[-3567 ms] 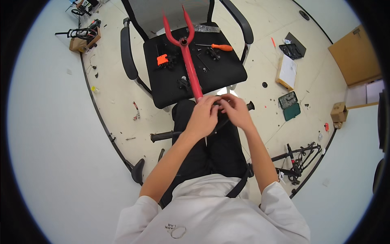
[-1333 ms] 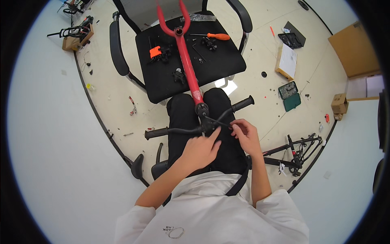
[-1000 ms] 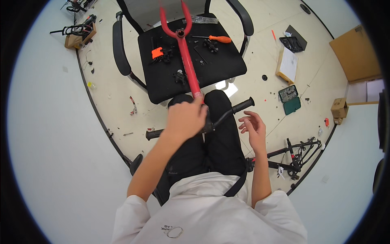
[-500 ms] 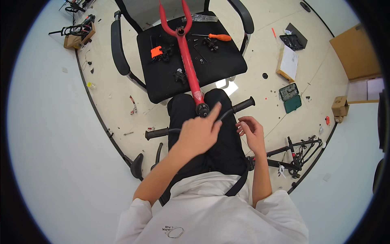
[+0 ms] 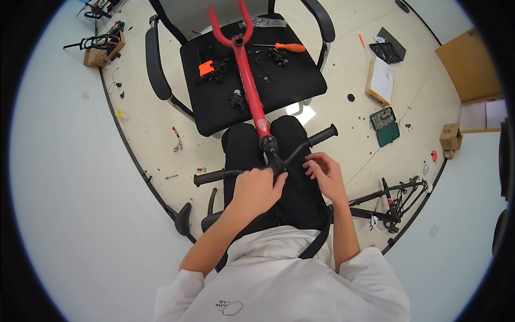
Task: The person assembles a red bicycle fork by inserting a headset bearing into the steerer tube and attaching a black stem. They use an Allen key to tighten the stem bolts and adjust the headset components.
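A red bicycle fork point(image 5: 247, 75) lies across the chair seat and reaches to my lap, its two prongs pointing away. At its near end a black stem point(image 5: 273, 158) joins a black handlebar point(image 5: 298, 154) that rests over my thighs, with a grip on each side. My left hand point(image 5: 255, 190) is curled over the handlebar close to the stem, thumb beside the stem's near end; its fingertips are hidden. Over my right thigh, below the right grip point(image 5: 323, 136), my right hand point(image 5: 325, 174) hovers with loosely bent fingers apart and nothing in it.
The black office chair point(image 5: 300, 80) holds an orange-handled screwdriver point(image 5: 289, 48), an orange-and-black part point(image 5: 206, 68), brake parts and a hex key. Around it on the floor are a black bike frame point(image 5: 391, 204), saddle point(image 5: 183, 219), green case point(image 5: 387, 134) and cardboard box point(image 5: 450, 137).
My left hand has drawn back toward me from the stem's top, and its extended index finger has curled in. My right hand has shifted slightly left.
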`<state>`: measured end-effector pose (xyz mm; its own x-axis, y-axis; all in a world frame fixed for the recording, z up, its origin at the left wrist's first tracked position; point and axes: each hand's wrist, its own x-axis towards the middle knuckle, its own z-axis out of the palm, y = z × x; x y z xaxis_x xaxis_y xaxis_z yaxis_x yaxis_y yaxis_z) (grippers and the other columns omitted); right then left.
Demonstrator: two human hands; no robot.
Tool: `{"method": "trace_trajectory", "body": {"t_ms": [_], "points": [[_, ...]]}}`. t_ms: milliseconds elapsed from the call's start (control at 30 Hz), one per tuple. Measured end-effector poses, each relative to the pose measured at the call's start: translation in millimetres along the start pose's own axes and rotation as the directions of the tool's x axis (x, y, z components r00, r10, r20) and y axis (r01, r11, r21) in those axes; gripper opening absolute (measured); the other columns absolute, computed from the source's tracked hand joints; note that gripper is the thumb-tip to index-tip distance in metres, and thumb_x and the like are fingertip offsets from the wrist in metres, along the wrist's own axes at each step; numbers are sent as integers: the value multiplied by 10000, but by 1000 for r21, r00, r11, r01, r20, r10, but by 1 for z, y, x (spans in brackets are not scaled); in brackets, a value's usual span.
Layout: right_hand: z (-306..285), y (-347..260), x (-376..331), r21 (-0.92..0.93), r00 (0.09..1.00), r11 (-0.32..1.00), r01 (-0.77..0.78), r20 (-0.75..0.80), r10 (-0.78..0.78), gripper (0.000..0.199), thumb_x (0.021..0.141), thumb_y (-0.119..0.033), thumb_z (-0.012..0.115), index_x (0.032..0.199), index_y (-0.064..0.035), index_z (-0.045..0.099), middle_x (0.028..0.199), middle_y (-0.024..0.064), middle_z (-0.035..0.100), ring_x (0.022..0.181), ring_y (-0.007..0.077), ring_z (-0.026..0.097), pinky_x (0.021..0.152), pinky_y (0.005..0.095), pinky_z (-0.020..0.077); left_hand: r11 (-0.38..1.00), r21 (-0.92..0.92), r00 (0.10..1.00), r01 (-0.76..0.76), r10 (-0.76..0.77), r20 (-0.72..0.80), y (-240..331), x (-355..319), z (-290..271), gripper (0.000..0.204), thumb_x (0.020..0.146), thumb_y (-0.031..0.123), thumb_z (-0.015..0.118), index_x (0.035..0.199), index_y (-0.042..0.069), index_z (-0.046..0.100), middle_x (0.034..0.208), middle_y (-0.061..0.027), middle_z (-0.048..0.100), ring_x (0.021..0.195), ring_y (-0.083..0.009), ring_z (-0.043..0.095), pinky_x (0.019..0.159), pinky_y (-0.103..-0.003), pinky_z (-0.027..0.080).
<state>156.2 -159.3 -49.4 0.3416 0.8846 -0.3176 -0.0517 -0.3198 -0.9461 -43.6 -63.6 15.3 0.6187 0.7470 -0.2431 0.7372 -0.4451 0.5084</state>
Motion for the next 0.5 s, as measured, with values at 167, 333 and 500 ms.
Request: {"method": "trace_trajectory", "body": {"t_ms": [167, 333, 500], "points": [[26, -14, 2, -125, 989, 982, 140, 66, -132, 212, 957, -109, 631, 1140, -6, 647, 910, 76, 713, 761, 112, 644, 671, 261, 513, 990, -64, 987, -129, 122, -102, -2, 30, -6, 239, 904, 263, 663, 842, 52, 756, 641, -151, 659, 613, -339, 669, 587, -427, 526], [45, -34, 14, -394, 955, 870, 295, 139, -261, 184, 916, -113, 686, 1064, -3, 684, 941, 123, 714, 752, 275, 677, 653, 303, 522, 960, -208, 974, -186, 153, -167, -17, 31, -14, 114, 842, 143, 712, 909, 57, 746, 778, -86, 678, 669, -269, 662, 615, -379, 515], [23, -45, 37, -694, 854, 524, 494, 274, -442, 237, 789, -130, 780, 1014, -82, 722, 946, 83, 683, 945, 236, 640, 863, 340, 465, 868, -150, 841, -474, 395, -370, -34, 44, -8, 212, 813, 51, 741, 1024, 52, 720, 936, -77, 652, 722, -233, 651, 647, -337, 522]]}}
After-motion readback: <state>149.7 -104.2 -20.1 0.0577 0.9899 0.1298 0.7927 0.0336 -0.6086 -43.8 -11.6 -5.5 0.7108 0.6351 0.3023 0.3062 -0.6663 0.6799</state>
